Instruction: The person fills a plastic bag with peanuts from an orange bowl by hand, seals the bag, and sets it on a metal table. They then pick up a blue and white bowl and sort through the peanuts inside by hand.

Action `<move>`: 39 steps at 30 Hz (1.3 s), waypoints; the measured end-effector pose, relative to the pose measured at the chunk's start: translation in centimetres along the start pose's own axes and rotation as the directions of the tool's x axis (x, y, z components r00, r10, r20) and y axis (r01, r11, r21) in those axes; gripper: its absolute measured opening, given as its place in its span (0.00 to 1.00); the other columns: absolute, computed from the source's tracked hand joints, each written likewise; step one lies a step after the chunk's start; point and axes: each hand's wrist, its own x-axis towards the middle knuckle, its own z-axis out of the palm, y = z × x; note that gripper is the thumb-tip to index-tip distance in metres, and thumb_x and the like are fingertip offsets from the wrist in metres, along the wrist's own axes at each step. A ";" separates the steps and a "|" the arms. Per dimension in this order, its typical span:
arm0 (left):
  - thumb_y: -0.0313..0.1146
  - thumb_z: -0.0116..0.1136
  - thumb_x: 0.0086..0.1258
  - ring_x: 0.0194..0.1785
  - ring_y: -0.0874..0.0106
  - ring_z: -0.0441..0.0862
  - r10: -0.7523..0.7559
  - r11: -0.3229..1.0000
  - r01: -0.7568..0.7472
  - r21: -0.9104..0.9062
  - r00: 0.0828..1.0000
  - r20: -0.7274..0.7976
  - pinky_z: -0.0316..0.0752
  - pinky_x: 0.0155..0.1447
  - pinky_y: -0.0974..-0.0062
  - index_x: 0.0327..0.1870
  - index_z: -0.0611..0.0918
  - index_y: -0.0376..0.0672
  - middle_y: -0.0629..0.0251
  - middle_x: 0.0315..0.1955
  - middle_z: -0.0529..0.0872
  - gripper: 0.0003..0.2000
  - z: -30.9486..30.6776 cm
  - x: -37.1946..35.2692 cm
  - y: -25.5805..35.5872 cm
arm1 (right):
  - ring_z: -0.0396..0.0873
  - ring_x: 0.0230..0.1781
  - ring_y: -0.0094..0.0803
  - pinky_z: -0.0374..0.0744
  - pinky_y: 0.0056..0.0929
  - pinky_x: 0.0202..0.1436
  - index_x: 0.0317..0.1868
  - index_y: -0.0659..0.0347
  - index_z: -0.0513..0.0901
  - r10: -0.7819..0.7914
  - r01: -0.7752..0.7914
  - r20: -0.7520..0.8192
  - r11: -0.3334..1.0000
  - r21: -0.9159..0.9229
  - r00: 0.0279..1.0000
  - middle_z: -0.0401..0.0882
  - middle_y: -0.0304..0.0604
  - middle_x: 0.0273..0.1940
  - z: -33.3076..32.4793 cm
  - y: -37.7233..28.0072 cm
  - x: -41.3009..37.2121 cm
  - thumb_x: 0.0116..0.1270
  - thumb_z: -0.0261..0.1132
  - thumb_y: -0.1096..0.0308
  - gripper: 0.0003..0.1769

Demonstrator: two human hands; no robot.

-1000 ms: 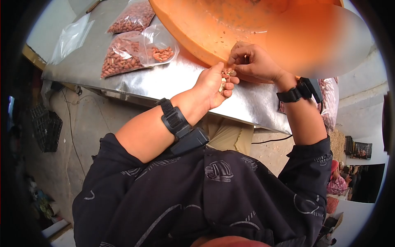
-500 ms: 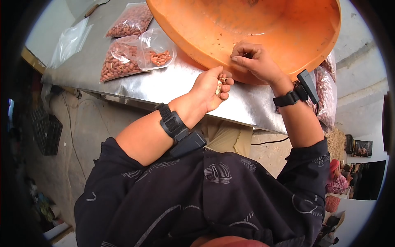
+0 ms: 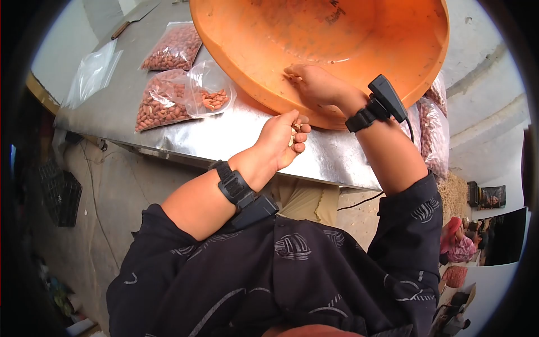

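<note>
On the steel bench [image 3: 224, 126] lie sealed bags [image 3: 163, 104] of nuts. Just right of them the left hand [image 3: 281, 140] hovers above the bench, its fingers [image 3: 301, 138] curled around a few loose peanuts [image 3: 294, 130] cupped in the palm. The right hand [image 3: 314, 85] lies inside the orange basin [image 3: 359, 39], fingers bent together against its wall. Whether they pinch anything cannot be told.

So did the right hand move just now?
Yes. The right hand slid from the near rim deeper into the orange bowl, away from the left hand cupping peanuts.
</note>
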 end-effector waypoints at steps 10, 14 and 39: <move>0.36 0.45 0.74 0.23 0.79 0.69 0.009 1.000 -0.008 0.028 0.999 -0.038 0.64 0.22 0.82 0.42 0.74 0.37 0.63 0.29 0.76 0.10 0.4 -0.5 0.1 | 0.79 0.53 0.42 0.76 0.32 0.55 0.57 0.68 0.77 0.040 -0.041 -0.005 0.992 -0.116 0.999 0.81 0.55 0.50 -2.2 2.9 4.3 0.61 0.48 0.81 0.23; 0.35 0.44 0.74 0.23 0.78 0.69 0.010 1.000 -0.010 0.028 1.000 -0.017 0.64 0.22 0.82 0.43 0.74 0.37 0.63 0.30 0.76 0.10 0.4 -0.6 0.2 | 0.80 0.42 0.42 0.76 0.34 0.46 0.47 0.67 0.81 0.070 -0.039 0.106 0.962 -0.270 0.992 0.82 0.54 0.42 -1.6 3.3 7.2 0.58 0.50 0.80 0.18; 0.47 0.34 0.77 0.23 0.75 0.66 0.013 0.989 -0.006 -0.146 0.999 0.049 0.60 0.24 0.80 0.38 0.75 0.44 0.66 0.27 0.74 0.19 0.0 0.0 0.3 | 0.80 0.34 0.30 0.79 0.26 0.40 0.34 0.67 0.81 -0.143 0.043 0.274 0.939 0.341 0.951 0.80 0.42 0.33 -1.7 -4.6 -4.8 0.51 0.56 0.88 0.12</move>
